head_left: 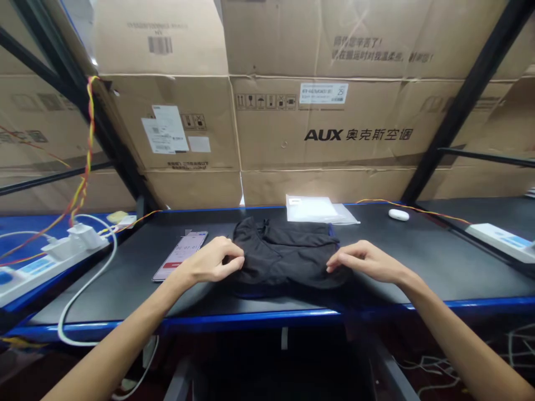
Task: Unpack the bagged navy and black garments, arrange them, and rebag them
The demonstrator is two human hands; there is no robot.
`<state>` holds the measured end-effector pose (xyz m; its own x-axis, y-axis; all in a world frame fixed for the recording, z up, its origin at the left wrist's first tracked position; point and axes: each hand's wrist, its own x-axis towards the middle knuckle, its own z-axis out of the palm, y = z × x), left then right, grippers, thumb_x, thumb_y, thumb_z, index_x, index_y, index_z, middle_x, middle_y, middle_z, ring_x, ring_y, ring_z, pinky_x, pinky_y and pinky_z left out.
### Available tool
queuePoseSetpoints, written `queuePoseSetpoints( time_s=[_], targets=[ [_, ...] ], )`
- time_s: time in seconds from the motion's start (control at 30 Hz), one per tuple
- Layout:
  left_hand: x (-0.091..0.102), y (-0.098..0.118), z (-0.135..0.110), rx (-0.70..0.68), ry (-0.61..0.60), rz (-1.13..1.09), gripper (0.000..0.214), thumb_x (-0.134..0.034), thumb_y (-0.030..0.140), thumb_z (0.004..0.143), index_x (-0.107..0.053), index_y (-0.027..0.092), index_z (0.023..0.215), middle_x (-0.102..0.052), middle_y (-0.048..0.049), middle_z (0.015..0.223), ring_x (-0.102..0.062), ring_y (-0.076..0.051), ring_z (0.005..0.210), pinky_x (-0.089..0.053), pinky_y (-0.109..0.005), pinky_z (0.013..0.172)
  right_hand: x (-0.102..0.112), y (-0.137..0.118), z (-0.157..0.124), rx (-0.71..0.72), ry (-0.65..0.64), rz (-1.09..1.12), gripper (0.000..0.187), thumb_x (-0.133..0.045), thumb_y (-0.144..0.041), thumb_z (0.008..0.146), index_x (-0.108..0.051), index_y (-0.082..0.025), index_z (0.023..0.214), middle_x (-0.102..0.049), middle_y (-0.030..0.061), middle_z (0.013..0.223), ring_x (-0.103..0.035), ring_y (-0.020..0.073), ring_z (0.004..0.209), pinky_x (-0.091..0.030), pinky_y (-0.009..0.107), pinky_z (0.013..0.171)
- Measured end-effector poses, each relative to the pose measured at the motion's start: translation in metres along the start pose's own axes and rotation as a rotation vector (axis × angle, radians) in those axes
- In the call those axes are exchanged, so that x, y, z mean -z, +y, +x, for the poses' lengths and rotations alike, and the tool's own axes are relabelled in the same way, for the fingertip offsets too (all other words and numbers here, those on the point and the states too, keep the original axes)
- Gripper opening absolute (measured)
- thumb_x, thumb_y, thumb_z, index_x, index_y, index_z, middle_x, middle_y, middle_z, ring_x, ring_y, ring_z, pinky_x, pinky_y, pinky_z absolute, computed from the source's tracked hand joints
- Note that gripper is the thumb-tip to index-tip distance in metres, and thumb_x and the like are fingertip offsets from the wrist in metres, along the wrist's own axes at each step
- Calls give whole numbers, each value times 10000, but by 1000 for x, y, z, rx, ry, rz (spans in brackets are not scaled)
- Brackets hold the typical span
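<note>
A folded black garment [286, 253] lies on the black table top [438, 262] in front of me. My left hand [211, 260] pinches the garment's left edge, fingers curled on the cloth. My right hand [365, 260] grips its right edge in the same way, fingertips pressed into the fabric. Both forearms reach in from the bottom corners of the view.
A phone [180, 255] with a lit screen lies left of the garment. A clear plastic bag [317, 210] and a small white case [398, 215] sit behind. White power strips [62, 248] [501, 240] with cables flank the table. Cardboard boxes [334, 128] form the back wall.
</note>
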<state>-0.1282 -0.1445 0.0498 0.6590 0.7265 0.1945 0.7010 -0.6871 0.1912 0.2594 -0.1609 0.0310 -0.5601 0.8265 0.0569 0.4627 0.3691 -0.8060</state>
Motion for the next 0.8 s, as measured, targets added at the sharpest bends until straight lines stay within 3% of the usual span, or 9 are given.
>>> queuePoseSetpoints(
  time_s=[0.1,0.17,0.27,0.4,0.53,0.63,0.8],
  targets=[
    [6,-3,19,2,35,-74,274,-486,324,894,-701,200,778,-679,4,686,-588,-130,618,-441,-238,657,5,9,8,7,198,-107,368,-607,-550,873,-769,-227,947,-770,50,910,-700,272,889,-535,386,840],
    [6,-6,34,-19,100,-92,216,-531,309,878,-718,203,905,-723,-11,844,-643,-150,748,-474,-246,743,10,17,14,96,275,-252,310,-640,-487,856,-753,-236,999,-753,56,968,-682,275,937,-524,405,883],
    [1,-13,56,-90,95,-67,260,-568,277,856,-705,219,1069,-700,-41,1149,-641,-197,1056,-463,-298,969,16,29,22,217,262,-440,310,-634,-388,846,-717,-255,1113,-705,73,1120,-628,285,1086,-479,447,995],
    [-12,-26,77,-125,-18,-50,351,-632,296,828,-677,230,1169,-583,-63,1385,-534,-228,1283,-385,-345,1111,21,41,32,196,311,-533,379,-596,-375,850,-668,-276,1209,-622,90,1295,-537,306,1250,-408,493,1088],
    [-20,-35,84,-141,-56,-131,288,-606,332,867,-684,233,1127,-674,-45,1246,-606,-212,1191,-433,-314,1048,25,47,43,115,397,-508,430,-546,-441,870,-645,-243,1238,-606,108,1345,-543,314,1260,-419,503,1077],
    [-21,-35,86,-82,-13,-166,241,-563,357,896,-695,232,1055,-725,-30,1103,-672,-207,1040,-483,-290,932,31,47,52,38,346,-462,323,-545,-415,845,-715,-240,1056,-725,85,1124,-663,303,1048,-523,464,930],
    [-21,-36,101,73,118,-202,298,-483,381,921,-674,204,1063,-747,-39,919,-699,-200,827,-508,-277,761,45,44,69,-7,354,-381,244,-540,-370,810,-725,-217,856,-762,52,888,-697,269,838,-535,395,801]
  ],
)
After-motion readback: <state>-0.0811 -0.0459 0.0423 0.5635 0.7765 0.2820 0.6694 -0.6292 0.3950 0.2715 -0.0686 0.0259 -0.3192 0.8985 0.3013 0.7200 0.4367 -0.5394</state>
